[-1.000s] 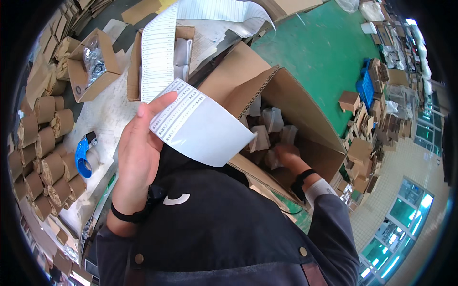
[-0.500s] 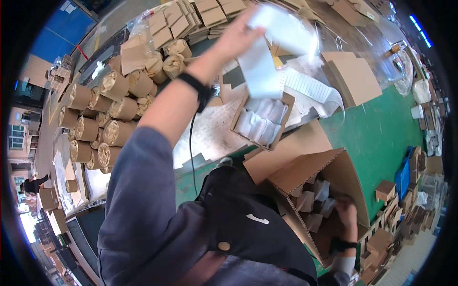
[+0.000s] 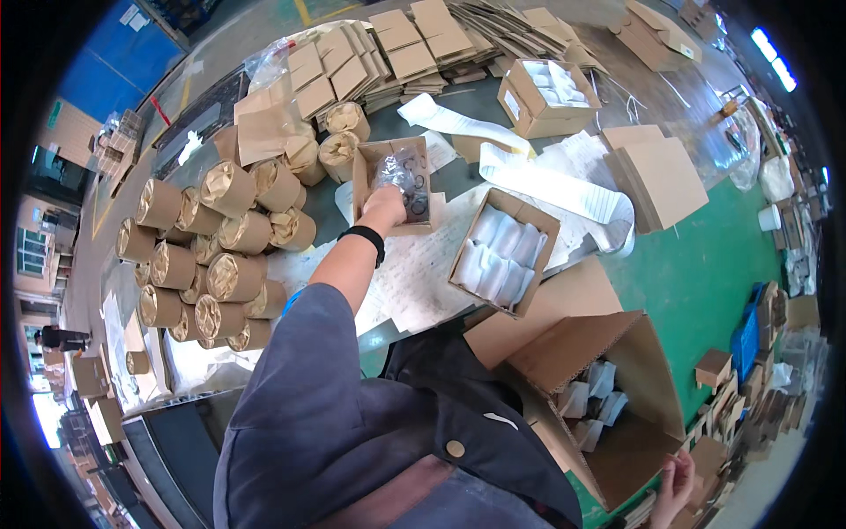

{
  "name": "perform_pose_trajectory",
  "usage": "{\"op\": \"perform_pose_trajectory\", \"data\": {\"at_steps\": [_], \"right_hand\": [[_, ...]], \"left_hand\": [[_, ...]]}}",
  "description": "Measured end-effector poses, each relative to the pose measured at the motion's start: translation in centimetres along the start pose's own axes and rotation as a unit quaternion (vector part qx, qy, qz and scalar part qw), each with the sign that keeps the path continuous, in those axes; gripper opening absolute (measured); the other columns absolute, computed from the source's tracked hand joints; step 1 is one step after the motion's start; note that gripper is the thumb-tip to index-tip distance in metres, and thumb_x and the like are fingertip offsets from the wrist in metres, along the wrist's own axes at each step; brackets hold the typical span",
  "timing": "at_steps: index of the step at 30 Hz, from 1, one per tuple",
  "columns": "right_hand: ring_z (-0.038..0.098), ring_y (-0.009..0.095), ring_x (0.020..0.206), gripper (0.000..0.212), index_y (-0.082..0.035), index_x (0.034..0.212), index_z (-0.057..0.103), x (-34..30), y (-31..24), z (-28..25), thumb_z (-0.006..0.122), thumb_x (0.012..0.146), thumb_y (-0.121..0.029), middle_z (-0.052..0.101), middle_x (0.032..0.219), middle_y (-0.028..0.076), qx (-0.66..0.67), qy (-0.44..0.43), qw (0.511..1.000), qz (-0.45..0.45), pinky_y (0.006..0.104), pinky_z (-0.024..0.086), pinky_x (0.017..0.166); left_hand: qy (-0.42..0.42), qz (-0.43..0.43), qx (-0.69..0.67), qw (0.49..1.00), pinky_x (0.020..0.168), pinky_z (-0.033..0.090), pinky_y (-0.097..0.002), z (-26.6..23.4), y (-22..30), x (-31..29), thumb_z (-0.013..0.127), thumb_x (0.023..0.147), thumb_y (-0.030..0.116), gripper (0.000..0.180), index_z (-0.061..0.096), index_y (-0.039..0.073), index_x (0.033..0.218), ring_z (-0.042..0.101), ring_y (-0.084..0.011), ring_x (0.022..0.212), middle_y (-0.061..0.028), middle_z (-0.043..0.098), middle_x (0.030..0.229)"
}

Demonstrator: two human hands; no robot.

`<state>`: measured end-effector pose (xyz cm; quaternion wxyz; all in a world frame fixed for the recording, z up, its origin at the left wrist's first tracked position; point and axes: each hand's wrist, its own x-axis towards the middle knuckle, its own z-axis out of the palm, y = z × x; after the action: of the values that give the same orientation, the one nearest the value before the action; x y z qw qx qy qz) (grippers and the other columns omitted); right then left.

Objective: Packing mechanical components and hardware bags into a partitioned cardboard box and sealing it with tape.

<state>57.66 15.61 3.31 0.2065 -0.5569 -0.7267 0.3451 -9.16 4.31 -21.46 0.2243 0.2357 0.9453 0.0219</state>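
My left hand [image 3: 385, 204] reaches into a small cardboard box [image 3: 434, 196], touching a clear plastic bag [image 3: 398, 170]. Its fingers are hidden, so I cannot see whether they grip the bag. Dark ring-shaped pieces show faintly through the plastic. My right hand [image 3: 677, 480] is beside the near right edge of a big open carton [image 3: 667, 388], fingers apart and holding nothing. Several white-wrapped pieces [image 3: 602, 379] lie inside that carton. Between the hands, a smaller cardboard box [image 3: 458, 275] is packed with white-wrapped pieces [image 3: 504, 251]. Long printed paper strips [image 3: 564, 187] curl across the table behind it.
Paper-topped brown cylinders [image 3: 233, 278] are stacked at left. Flattened cardboard [image 3: 410, 44] lines the far side. Another filled box [image 3: 551, 101] stands at the back, with folded cardboard [image 3: 656, 181] right of the strips. A blue crate [image 3: 749, 339] sits at far right.
My left hand has let go of the white paper strip and moved down into the small box. My right hand has come out of the big carton to its near right edge.
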Motion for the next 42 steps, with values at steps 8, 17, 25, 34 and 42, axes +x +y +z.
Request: {"op": "perform_pose_trajectory", "data": {"at_steps": [8,17,25,34,42], "right_hand": [[0.059,0.017,0.093,0.021,0.001,0.112,0.061,1.2,-2.7,3.9,0.06,0.094,-0.01,0.064,0.104,0.009,0.002,-0.085,0.995,-0.057,0.0321,0.048,0.084],[0.057,0.012,0.095,0.032,0.002,0.122,0.053,6.0,-2.8,5.4,0.057,0.091,0.0,0.061,0.105,0.007,0.026,-0.093,0.995,-0.038,0.024,0.045,0.085],[0.043,0.025,0.126,0.071,-0.004,0.143,0.034,8.8,-13.6,14.2,0.07,0.083,-0.015,0.045,0.14,0.009,0.326,-0.184,0.921,-0.107,0.0357,0.041,0.1],[0.065,0.013,0.086,0.027,0.001,0.118,0.055,14.7,-4.5,12.3,0.057,0.092,-0.007,0.068,0.099,0.011,0.254,-0.243,0.935,0.05,0.0285,0.057,0.07],[0.057,0.014,0.073,0.024,-0.002,0.111,0.061,17.5,16.6,22.7,0.062,0.09,-0.014,0.063,0.085,0.004,0.193,-0.306,0.913,0.188,0.0313,0.052,0.064]], "left_hand": [[0.05,0.095,0.084,0.991,0.084,0.053,-0.0423,-5.4,0.9,-3.7,0.055,0.084,0.015,0.025,0.07,0.005,0.1,0.065,-0.0325,0.101,-0.0167,0.067,0.108],[0.237,0.18,-0.192,0.935,0.075,0.051,-0.0426,-8.0,-3.5,-3.6,0.063,0.08,0.017,0.025,0.065,0.001,0.099,0.065,-0.0368,0.085,-0.0221,0.066,0.087],[-0.213,0.356,-0.507,0.756,0.073,0.049,-0.0263,-9.0,11.6,-17.5,0.06,0.086,0.002,0.019,0.063,-0.001,0.105,0.059,-0.0076,0.081,-0.0004,0.066,0.09],[-0.367,0.235,-0.534,0.725,0.06,0.052,-0.0262,-2.9,18.4,-21.8,0.06,0.088,0.004,0.014,0.062,0.0,0.101,0.063,-0.0121,0.071,-0.0047,0.066,0.086],[-0.376,0.239,-0.553,0.704,0.06,0.052,-0.0251,-1.2,20.3,-26.7,0.064,0.089,0.009,0.023,0.06,0.0,0.11,0.063,-0.0105,0.075,-0.0041,0.067,0.096]]}}
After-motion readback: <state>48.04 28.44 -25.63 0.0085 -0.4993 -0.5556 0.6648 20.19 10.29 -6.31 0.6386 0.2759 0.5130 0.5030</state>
